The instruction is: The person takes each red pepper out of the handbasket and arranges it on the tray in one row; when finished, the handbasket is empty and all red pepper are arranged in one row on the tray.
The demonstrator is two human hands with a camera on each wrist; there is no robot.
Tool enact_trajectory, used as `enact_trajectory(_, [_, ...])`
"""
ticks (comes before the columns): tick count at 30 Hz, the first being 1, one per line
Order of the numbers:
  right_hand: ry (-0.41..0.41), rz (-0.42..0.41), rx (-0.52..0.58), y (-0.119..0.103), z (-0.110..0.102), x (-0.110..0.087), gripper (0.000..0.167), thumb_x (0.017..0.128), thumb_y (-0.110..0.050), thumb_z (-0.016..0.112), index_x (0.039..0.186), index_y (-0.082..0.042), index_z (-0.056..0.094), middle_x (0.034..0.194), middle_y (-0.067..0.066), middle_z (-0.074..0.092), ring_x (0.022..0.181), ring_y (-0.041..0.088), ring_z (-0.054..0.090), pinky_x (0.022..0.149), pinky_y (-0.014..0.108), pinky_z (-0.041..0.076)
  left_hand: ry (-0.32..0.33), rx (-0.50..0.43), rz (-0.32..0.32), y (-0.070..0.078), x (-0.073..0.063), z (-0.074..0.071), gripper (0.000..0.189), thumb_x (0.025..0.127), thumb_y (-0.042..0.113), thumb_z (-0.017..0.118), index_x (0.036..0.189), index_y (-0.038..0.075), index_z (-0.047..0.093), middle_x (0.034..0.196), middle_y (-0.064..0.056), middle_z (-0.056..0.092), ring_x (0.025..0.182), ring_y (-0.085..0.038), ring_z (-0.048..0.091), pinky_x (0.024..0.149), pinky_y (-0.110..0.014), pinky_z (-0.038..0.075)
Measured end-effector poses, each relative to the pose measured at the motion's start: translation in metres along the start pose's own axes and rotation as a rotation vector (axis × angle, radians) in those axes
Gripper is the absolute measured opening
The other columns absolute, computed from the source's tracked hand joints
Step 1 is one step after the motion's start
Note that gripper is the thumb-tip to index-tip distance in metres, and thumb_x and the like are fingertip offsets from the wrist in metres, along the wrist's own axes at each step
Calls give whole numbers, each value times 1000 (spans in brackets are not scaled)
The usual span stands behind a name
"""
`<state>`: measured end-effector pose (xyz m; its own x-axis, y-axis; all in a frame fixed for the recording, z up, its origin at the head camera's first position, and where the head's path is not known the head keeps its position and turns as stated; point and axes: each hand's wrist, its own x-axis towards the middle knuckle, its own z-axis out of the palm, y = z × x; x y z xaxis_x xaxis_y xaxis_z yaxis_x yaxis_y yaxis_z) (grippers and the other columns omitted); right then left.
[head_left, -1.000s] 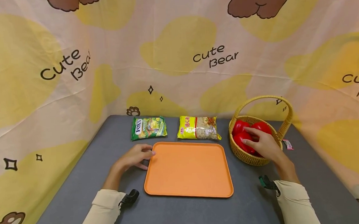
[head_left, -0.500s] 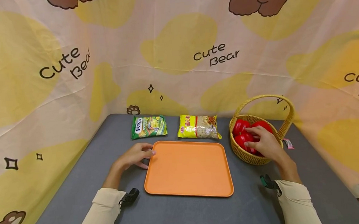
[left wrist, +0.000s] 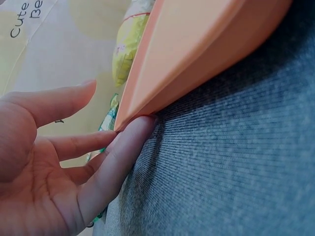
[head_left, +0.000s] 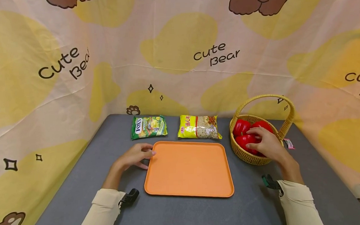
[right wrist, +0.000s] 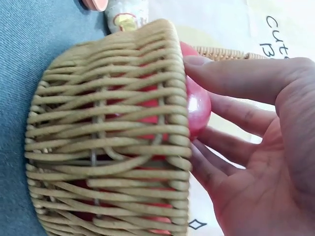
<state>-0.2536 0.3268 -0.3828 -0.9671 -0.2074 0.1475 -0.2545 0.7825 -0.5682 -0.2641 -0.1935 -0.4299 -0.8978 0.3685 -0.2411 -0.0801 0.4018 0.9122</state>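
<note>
On the table, my left hand [head_left: 135, 157] is at the left edge of an orange tray [head_left: 188, 169]. In the left wrist view its fingers [left wrist: 123, 147] touch the tray's rim near a corner, and the thumb stands apart. At the right, my right hand [head_left: 267, 144] reaches into a wicker basket [head_left: 240, 155] and grips a red bell pepper [head_left: 243, 141] among several. Thumb and fingers [right wrist: 241, 78] lie around the shiny red pepper [right wrist: 198, 105] above the rim in the right wrist view. The basket wall hides its lower part.
Behind the tray lie a green FOX'S candy bag [head_left: 148, 127] and a yellow pasta bag [head_left: 198, 127]. The basket's tall handle [head_left: 289, 117] arches over the peppers. A small pink packet [head_left: 289, 144] lies right of the basket. Printed cloth walls surround the table.
The right hand has shifted slightly to the right over the peppers, and the front pepper has turned a little. The left hand and tray stay put.
</note>
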Motion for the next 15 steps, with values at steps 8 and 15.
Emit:
enact_trajectory(8, [-54, 50, 0, -2, -8, -5, 58, 93, -20, 77, 143, 0, 59, 146, 35, 53, 126, 55, 59, 106, 69, 51, -8, -3, 7, 0, 1, -2, 66, 105, 23, 66, 154, -13, 40, 139, -28, 54, 119, -33, 64, 77, -44, 68])
enact_trajectory(15, [-63, 33, 42, 1, -12, -9, 61, 91, -15, 82, 143, 6, 59, 147, 36, 50, 126, 53, 61, 104, 64, 54, -14, -10, 5, -1, 1, -2, 65, 105, 23, 65, 154, -12, 40, 138, -28, 55, 117, -31, 65, 77, -45, 68])
